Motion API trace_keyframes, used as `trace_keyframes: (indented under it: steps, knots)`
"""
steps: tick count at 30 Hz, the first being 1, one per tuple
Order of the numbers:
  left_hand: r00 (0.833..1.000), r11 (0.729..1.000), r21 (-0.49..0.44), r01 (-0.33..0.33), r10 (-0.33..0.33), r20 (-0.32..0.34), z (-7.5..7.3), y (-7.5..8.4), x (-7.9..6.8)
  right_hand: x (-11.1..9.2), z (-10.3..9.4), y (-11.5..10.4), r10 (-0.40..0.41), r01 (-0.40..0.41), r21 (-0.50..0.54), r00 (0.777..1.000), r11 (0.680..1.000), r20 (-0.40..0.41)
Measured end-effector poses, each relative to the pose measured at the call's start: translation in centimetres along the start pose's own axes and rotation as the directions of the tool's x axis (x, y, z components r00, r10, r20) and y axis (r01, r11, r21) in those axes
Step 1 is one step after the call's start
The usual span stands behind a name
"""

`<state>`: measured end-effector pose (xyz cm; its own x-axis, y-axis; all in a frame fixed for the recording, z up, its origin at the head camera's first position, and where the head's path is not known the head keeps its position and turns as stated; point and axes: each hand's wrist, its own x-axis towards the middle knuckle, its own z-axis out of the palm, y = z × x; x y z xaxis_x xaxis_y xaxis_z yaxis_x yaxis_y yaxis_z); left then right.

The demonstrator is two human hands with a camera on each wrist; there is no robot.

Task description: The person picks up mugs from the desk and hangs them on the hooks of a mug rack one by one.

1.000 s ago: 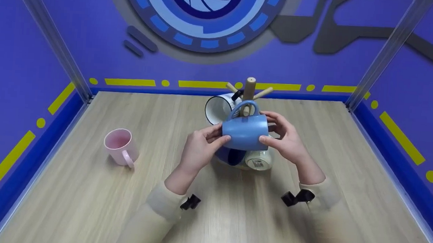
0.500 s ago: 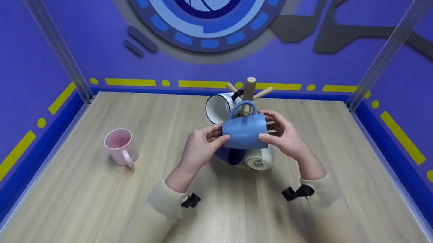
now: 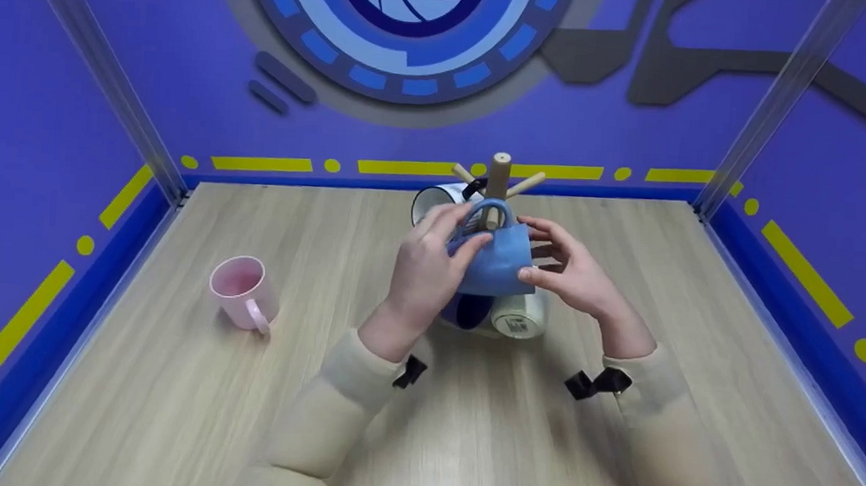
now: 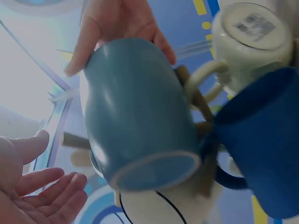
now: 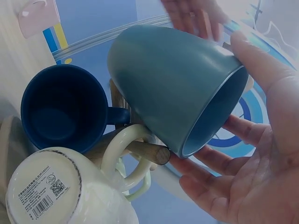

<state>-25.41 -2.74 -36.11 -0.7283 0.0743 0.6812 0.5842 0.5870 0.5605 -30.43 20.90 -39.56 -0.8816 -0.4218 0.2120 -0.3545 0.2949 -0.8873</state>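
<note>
A light blue mug (image 3: 503,262) lies sideways at the front of a wooden mug tree (image 3: 499,176), its handle upward beside a peg. My right hand (image 3: 574,274) holds the mug's rim end, with thumb and fingers spread around the rim in the right wrist view. My left hand (image 3: 428,269) is by the base end, in front of part of the mug in the head view. In the left wrist view, the left hand's fingers (image 4: 56,198) are loosely bent and apart from the mug. Whether the handle sits fully over the peg is hidden.
A dark blue mug (image 5: 65,107) and a cream mug (image 5: 70,191) hang lower on the tree. Behind the left hand is a white mug with a black rim (image 3: 436,198). A pink mug (image 3: 242,291) stands upright on the table at left. Blue panels enclose the table.
The left hand has let go of the light blue mug's base and moved up and right toward the handle. The mug has tilted slightly; the right hand has stayed at its rim.
</note>
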Motion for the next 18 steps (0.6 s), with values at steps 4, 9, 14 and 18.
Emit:
trace_keyframes:
  steps: [4, 9, 14, 18]
  knots:
    - [0.997, 0.994, 0.073, -0.080, 0.079, 0.016, 1.1, 0.8, 1.3, -0.1, 0.1, 0.1, -0.018, 0.018, 0.013, 1.000, 1.000, 0.006]
    - [0.997, 0.987, 0.141, -0.071, 0.067, 0.035, 1.6, 1.3, 2.0, 0.0, 0.0, 0.0, -0.026, 0.027, 0.050, 1.000, 0.998, -0.005]
    - [0.998, 0.990, 0.131, -0.054, 0.051, 0.023, 1.7, 1.5, 2.2, 1.5, -0.4, -0.5, -0.009, 0.041, 0.170, 0.983, 0.985, -0.182]
    - [0.999, 0.991, 0.121, -0.048, 0.046, 0.022, 1.8, 1.6, 2.2, 3.6, -1.0, -1.0, 0.007, 0.080, 0.246, 0.942, 0.966, -0.335]
